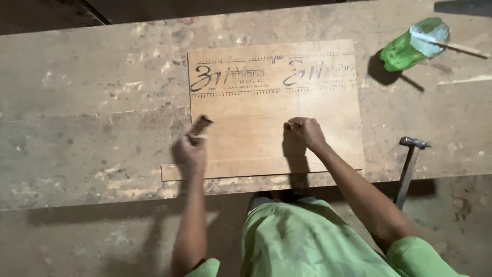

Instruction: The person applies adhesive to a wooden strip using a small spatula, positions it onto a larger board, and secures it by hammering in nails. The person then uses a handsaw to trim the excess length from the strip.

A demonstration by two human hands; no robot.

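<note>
Nearest the camera, the person's green garment point(302, 241) fills the lower middle of the view, and both bare forearms reach forward from it over the near edge of the bench point(87, 128). The left hand point(190, 152) is closed around a small dark ridged piece point(200, 125), which sticks up out of the fist right at the left edge of the plywood board point(277, 133); what the piece is cannot be told. The right hand point(306, 131) rests in a loose fist on the board's middle, fingertips pinched on something tiny and shiny near the knuckles, too small to identify. The board lies flat with its long axis across the bench, from left to right, so it sits under the right hand and just to the right of the left one; the right hand is the nearer to its centre. It is pale brown, worn, with dark stencilled marks along its far edge. A hammer point(408, 166) hangs over the near bench edge to the right, untouched. Farthest off, a green cut bottle point(412, 46) holds a stick.
</note>
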